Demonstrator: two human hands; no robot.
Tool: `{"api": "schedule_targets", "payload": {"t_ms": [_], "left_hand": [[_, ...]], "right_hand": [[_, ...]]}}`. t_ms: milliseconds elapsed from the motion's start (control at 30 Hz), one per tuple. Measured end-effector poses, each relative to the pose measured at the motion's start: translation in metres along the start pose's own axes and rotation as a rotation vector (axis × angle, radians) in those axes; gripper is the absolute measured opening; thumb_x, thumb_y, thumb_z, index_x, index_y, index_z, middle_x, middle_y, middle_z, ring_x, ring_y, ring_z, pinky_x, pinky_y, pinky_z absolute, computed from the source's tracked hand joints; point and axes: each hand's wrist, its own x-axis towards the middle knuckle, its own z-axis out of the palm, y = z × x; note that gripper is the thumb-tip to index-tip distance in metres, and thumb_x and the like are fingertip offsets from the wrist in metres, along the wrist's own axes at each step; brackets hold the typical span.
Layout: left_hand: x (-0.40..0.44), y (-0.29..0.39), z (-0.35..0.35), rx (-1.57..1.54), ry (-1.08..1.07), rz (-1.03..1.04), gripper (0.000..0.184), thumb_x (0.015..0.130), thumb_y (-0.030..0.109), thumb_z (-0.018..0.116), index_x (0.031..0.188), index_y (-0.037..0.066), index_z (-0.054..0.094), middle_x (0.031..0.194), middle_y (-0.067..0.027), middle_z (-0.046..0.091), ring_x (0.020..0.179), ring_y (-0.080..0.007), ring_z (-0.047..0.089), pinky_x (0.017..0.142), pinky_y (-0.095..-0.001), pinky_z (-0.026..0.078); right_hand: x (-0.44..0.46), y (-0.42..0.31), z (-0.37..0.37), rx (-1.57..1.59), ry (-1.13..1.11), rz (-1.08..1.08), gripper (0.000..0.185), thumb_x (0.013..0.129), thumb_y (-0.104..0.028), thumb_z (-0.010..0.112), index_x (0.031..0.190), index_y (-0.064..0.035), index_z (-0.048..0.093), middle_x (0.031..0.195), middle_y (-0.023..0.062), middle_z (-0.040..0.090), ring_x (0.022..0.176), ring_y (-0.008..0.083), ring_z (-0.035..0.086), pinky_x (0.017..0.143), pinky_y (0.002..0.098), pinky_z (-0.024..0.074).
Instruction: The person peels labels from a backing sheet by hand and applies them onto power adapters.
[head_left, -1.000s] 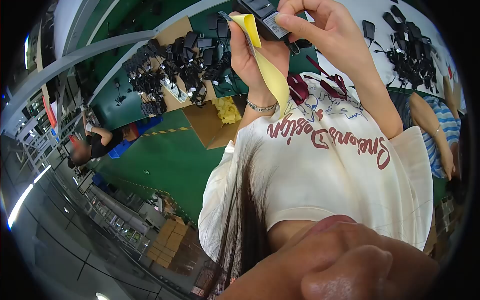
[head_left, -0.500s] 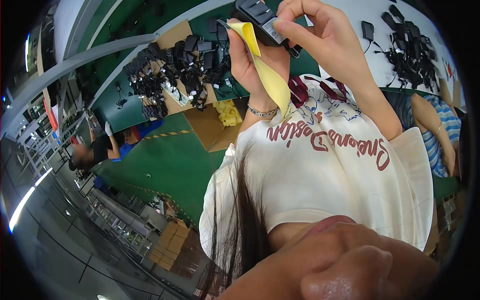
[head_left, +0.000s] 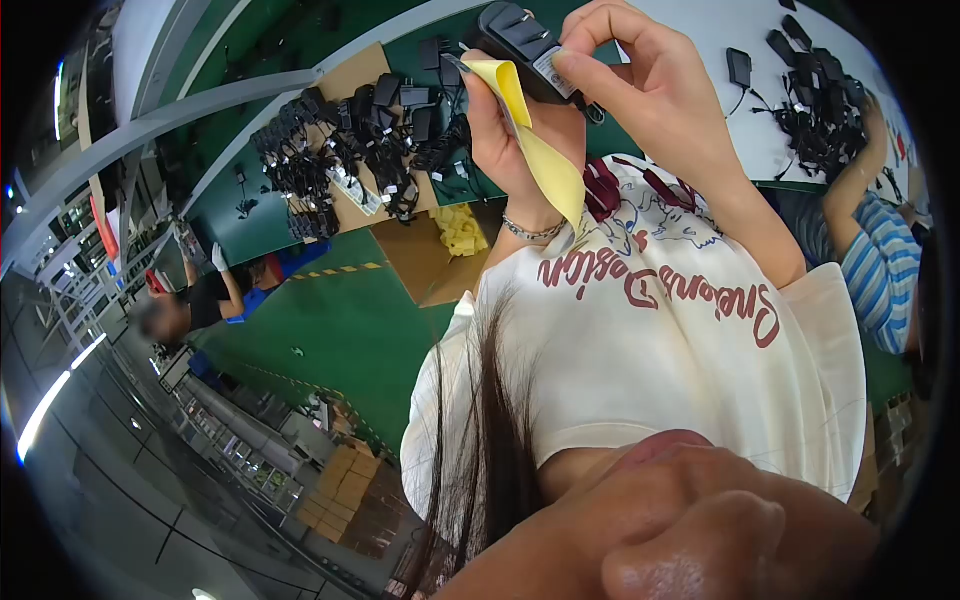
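Observation:
My left hand (head_left: pixel 497 140) is closed round a black power adapter (head_left: pixel 507 35), with the plug-prong side facing up. The same hand also holds a curled yellow backing strip (head_left: pixel 548 172), which hangs down past my wrist. A white printed label (head_left: pixel 553 74) lies on the adapter's side. The thumb and forefinger of my right hand (head_left: pixel 650 85) are pinched together at this label's edge, against the adapter. Whether the label is fully stuck down I cannot tell. Part of the adapter's cord shows beneath it.
Many black adapters (head_left: pixel 375 140) lie on cardboard on the green table, left of my hands. Another pile of adapters (head_left: pixel 820 105) is on the white surface at right, beside a co-worker in a striped sleeve (head_left: pixel 880 270). An open carton (head_left: pixel 400 260) holds yellow scraps. Another person (head_left: pixel 215 300) works far left.
My hands and the adapter have shifted slightly down and right, with the grip unchanged. The co-worker's arm on the right has reached up to the adapter pile.

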Motion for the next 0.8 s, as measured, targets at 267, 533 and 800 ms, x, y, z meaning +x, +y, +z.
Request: {"api": "schedule_targets", "payload": {"t_ms": [267, 533, 800], "left_hand": [[-0.002, -0.001, 0.002, -0.011, 0.06, 0.027, 0.032, 0.108, 0.044, 0.044, 0.127, 0.021, 0.056, 0.127, 0.0028, 0.06, 0.118, -0.0149, 0.055, 0.106, -0.0375, 0.039], [0.002, 0.003, 0.017, 0.173, -0.007, 0.091, 0.034, 0.109, 0.043, 0.044, 0.129, 0.018, 0.054, 0.128, -0.0021, 0.059, 0.12, -0.0171, 0.054, 0.107, -0.0384, 0.038], [0.002, 0.008, -0.002, 0.032, -0.099, -0.159, 0.035, 0.108, 0.046, 0.043, 0.121, 0.015, 0.055, 0.128, -0.0065, 0.06, 0.109, -0.02, 0.062, 0.092, -0.0376, 0.053]], "right_hand": [[0.001, -0.036, 0.011, -0.317, 0.147, 0.576, 0.011, 0.094, -0.005, 0.069, 0.09, -0.0007, 0.06, 0.099, 0.0013, 0.057, 0.08, 0.0044, 0.055, 0.063, 0.0178, 0.0463], [-0.004, 0.041, -0.003, 0.015, -0.017, -0.419, 0.012, 0.094, -0.004, 0.069, 0.098, -0.0024, 0.058, 0.096, 0.0009, 0.056, 0.08, 0.0055, 0.056, 0.062, 0.0181, 0.0464], [-0.023, -0.009, -0.006, 0.048, 0.265, 0.5, 0.033, 0.095, -0.003, 0.068, 0.122, -0.0052, 0.049, 0.099, 0.0023, 0.059, 0.086, 0.0078, 0.058, 0.07, 0.0189, 0.0487]]}}
